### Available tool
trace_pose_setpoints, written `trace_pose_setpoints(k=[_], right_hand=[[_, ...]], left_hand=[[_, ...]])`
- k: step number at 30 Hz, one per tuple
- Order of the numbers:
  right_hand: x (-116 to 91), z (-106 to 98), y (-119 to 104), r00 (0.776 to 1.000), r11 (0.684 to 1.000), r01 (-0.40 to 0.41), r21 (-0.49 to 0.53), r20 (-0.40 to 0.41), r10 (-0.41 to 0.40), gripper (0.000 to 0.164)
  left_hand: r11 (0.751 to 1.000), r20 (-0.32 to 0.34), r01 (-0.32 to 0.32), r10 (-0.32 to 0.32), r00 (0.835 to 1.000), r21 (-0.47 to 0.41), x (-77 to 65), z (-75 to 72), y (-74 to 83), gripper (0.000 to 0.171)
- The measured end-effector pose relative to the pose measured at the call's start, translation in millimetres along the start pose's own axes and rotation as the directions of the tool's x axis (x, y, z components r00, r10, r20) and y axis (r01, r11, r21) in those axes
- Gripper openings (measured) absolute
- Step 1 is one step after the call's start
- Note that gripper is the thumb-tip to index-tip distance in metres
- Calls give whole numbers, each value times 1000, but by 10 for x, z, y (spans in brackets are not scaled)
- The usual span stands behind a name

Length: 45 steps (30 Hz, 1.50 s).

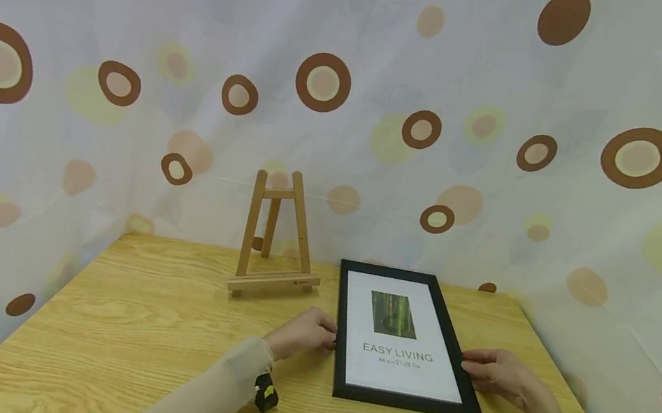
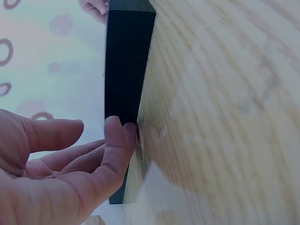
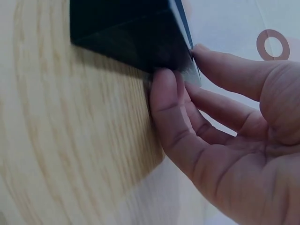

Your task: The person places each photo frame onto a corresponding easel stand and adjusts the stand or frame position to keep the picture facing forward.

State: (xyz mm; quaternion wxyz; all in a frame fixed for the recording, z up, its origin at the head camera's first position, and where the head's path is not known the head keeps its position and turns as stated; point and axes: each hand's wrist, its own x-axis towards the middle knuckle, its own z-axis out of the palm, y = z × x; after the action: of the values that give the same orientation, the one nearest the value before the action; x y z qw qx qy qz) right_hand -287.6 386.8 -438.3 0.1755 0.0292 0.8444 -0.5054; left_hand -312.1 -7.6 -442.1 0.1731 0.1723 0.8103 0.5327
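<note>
A black picture frame (image 1: 457, 351) lies flat on the wooden table, its white insert printed with a small forest picture and "EASY LIVING". At its left side is my left hand (image 1: 303, 333). In the left wrist view, that hand's fingertips (image 2: 112, 126) touch the frame's dark side (image 2: 126, 65) near the tabletop, with the thumb held apart. My right hand (image 1: 506, 378) is at the opposite side. The right wrist view shows its thumb at the frame's upper edge and its fingers (image 3: 166, 93) low against the side (image 3: 140, 42), pinching it.
A small wooden easel (image 1: 272, 281) stands upright at the back of the table (image 1: 149, 322), left of the frame. Behind and beside the table hangs a pale curtain (image 1: 362, 168) with brown and yellow circles. Both wrists wear small black cameras.
</note>
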Motion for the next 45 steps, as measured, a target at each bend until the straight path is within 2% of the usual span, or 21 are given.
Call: trace_pose_setpoints(k=[7, 11, 15, 20, 26, 33, 37, 40, 45], right_hand=[[47, -21, 18, 1000, 1000, -5, -23, 22, 6, 60], [42, -31, 35, 999, 1000, -2, -11, 38, 3, 60], [8, -34, 44, 998, 999, 6, 33, 55, -8, 60], [-2, -37, 60, 997, 996, 12, 93, 75, -19, 61], [4, -59, 83, 991, 989, 16, 150, 125, -35, 67], [-37, -80, 108, 987, 988, 30, 153, 152, -54, 71], [-38, -89, 144, 977, 981, 26, 192, 201, -66, 72], [-9, -106, 169, 967, 975, 24, 220, 244, -79, 75], [22, -109, 178, 953, 965, 24, 261, 286, -101, 75]], left_hand=[[995, 17, 61, -59, 998, -83, -7, -42, -5, 29], [980, 37, 100, -95, 995, -173, -11, -46, -23, 32], [962, 55, 114, -103, 993, -247, -24, -51, -40, 34], [947, 61, 128, -116, 991, -295, -46, -84, -47, 33], [919, 83, 155, -134, 988, -361, -58, -111, -36, 36], [855, 65, 179, -169, 984, -488, -29, -51, -72, 39], [827, 59, 192, -189, 980, -529, -23, -14, -98, 35], [816, 70, 210, -205, 976, -538, -10, -10, -94, 33], [814, 89, 231, -218, 972, -534, 34, 4, -87, 34]])
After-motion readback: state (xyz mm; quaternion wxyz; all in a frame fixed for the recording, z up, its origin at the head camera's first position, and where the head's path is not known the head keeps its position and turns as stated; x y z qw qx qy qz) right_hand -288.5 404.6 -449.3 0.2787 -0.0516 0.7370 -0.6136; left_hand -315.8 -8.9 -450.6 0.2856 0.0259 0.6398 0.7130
